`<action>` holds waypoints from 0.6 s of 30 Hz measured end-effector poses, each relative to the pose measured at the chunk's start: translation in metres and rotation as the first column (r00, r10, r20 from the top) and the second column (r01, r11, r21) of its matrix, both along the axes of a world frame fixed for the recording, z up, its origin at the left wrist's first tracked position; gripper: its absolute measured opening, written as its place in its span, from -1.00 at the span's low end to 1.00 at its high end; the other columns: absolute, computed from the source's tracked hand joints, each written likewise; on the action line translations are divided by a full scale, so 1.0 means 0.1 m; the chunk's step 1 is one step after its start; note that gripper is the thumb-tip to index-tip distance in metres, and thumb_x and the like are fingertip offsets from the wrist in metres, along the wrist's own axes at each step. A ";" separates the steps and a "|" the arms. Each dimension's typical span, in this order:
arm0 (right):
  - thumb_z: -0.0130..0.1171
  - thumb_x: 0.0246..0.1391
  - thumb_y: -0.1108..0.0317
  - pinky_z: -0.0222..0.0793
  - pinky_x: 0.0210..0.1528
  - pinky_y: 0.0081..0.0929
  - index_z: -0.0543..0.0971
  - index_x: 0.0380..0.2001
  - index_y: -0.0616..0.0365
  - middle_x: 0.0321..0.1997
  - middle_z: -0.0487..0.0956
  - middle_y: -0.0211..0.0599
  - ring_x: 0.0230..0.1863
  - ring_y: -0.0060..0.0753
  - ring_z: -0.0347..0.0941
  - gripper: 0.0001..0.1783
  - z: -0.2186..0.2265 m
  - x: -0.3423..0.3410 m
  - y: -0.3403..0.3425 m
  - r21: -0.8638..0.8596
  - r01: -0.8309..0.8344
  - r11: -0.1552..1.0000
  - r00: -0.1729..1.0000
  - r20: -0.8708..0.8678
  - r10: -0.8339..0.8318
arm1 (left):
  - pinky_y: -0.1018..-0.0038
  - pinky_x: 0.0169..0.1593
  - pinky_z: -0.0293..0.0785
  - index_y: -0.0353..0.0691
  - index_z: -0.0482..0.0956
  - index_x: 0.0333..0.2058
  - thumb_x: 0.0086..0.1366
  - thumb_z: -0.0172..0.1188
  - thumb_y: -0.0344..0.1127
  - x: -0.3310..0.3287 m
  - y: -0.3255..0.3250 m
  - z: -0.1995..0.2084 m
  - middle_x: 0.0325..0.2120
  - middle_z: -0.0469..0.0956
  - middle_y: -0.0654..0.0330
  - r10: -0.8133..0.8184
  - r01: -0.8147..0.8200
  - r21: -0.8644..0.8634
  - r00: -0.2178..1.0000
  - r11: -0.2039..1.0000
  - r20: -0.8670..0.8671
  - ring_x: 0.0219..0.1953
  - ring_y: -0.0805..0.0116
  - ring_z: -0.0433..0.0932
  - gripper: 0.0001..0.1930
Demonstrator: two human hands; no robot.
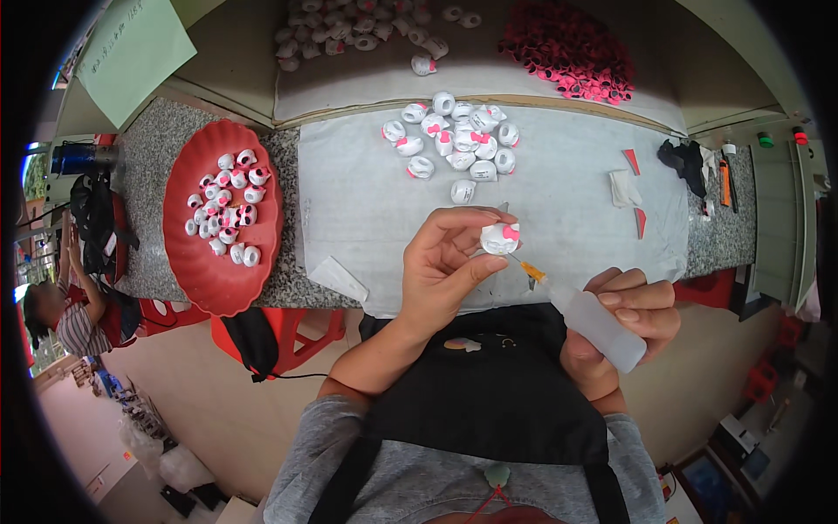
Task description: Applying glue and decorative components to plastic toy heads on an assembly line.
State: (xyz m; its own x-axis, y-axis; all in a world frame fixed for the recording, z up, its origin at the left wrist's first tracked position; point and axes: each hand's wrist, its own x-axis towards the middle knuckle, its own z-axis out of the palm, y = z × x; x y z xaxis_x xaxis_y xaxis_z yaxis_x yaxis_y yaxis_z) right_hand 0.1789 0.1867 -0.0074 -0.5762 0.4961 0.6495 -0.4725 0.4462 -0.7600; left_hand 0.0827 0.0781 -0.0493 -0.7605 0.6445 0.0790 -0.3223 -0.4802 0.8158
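Between the thumb and fingers of my left hand (pixel 447 262) is a small white figurine head (pixel 497 239) with a pink bow. My right hand (pixel 630 316) grips a translucent white squeeze bottle (pixel 601 330), tilted so its orange needle tip (pixel 531 272) points up and left at the figurine head. The thin needle reaches the head's lower right edge; whether it touches cannot be made out. Beyond my hands, a cluster of similar white heads (pixel 461 161) lies on the white sheet (pixel 559 175), several showing pink bows and some showing round hollow openings.
At left stands a red scalloped tray (pixel 188 253) of white-and-pink pieces. The back shelf carries more white heads (pixel 349 31) and a heap of pink-and-black parts (pixel 572 52). A folded white paper (pixel 339 278), a black cloth (pixel 683 166) and an orange-handled tool (pixel 724 183) lie around. Another person (pixel 74 319) sits far left.
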 end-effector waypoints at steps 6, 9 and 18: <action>0.26 -0.32 0.23 0.19 -0.63 -0.67 0.23 -0.46 0.09 -0.47 0.23 -0.40 -0.58 -0.57 0.19 -0.57 -0.03 -0.01 -0.06 -0.066 0.062 0.996 0.998 -0.010 -0.063 | 0.42 -0.14 0.36 -0.31 0.25 -0.27 -0.08 0.10 -0.59 0.01 0.00 -0.01 -0.27 0.34 -0.02 -0.015 0.015 0.002 1.000 1.000 -0.010 -0.25 0.31 0.41 -0.66; 0.28 -0.34 0.25 0.19 -0.62 -0.67 0.25 -0.46 0.09 -0.47 0.23 -0.41 -0.58 -0.58 0.19 -0.57 -0.03 0.00 -0.05 -0.075 0.045 0.996 0.999 -0.006 -0.045 | 0.43 -0.14 0.36 -0.30 0.25 -0.27 -0.08 0.10 -0.59 0.01 0.00 -0.02 -0.26 0.34 -0.02 -0.024 0.024 0.002 1.000 1.000 -0.019 -0.25 0.31 0.41 -0.66; 0.29 -0.37 0.36 0.13 -0.64 -0.68 0.27 -0.47 0.11 -0.48 0.23 -0.39 -0.56 -0.57 0.18 -0.59 -0.02 0.01 -0.02 -0.055 0.047 0.997 0.998 -0.032 -0.049 | 0.44 -0.17 0.35 -0.29 0.25 -0.27 -0.07 0.12 -0.55 0.01 0.01 0.02 -0.29 0.36 0.00 -0.045 0.046 -0.021 0.998 0.999 0.037 -0.29 0.30 0.43 -0.66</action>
